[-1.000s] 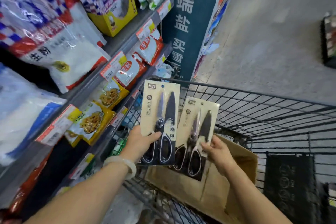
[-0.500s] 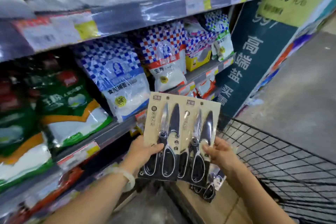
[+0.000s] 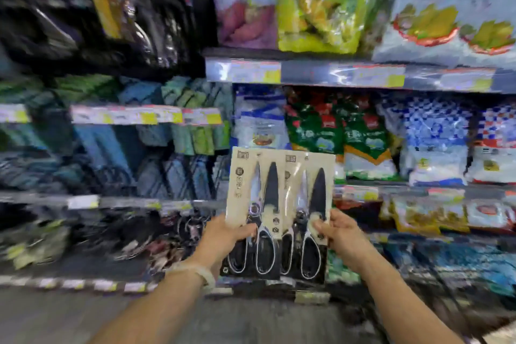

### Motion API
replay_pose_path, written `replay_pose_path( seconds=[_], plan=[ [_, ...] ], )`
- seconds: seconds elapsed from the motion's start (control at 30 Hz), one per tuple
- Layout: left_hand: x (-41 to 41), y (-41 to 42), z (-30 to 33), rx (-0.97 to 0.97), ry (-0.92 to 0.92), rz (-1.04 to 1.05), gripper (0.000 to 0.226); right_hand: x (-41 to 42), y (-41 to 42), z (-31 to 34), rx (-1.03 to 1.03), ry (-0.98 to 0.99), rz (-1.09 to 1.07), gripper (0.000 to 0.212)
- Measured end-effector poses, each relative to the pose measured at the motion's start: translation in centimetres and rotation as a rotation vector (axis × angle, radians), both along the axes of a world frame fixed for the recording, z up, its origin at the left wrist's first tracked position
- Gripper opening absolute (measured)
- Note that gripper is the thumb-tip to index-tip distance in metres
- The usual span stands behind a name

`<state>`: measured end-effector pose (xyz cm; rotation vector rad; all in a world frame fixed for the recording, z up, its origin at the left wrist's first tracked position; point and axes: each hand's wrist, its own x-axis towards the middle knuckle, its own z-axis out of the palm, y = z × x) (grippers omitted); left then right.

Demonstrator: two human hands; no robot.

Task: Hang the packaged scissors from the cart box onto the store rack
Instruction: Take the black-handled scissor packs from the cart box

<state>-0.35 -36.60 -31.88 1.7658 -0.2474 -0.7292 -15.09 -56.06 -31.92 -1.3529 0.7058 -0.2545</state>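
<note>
Carrying two scissors packs upright before the blurred shelves, hook not yet found: keeping cards level, hang holes uppermost. Left hand pinching the left pack at its lower edge, wrist raised; right hand holding the overlapped right pack likewise.

Beige cards w/ black-handled scissors; blue-white checked bags; green-red bags.
</note>
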Motion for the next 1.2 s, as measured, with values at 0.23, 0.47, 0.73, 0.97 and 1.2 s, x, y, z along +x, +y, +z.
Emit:
replay_pose_path(
  seconds=[0.23,0.47,0.73,0.97,1.2],
  plan=[
    [5.0,20.2,0.6,-0.024,-0.005,0.373,0.078,12.9,15.4,0.0,-0.096,0.018,0.388,0.018],
    [7.5,33.8,0.5,-0.098,0.073,0.664,0.078,22.6,28.1,0.3,-0.167,-0.018,0.717,0.031],
    [15.3,44.3,2.2,-0.071,0.070,0.844,0.030,34.7,39.7,-0.5,-0.083,0.022,0.854,0.023],
    [23.3,52.4,3.6,-0.113,0.045,0.953,0.025,45.6,48.8,1.9,-0.052,-0.029,0.987,0.019],
    [28.1,59.9,3.6,-0.171,0.031,0.983,0.036,52.6,57.5,3.0,-0.079,-0.060,1.050,0.020]
  ],
)
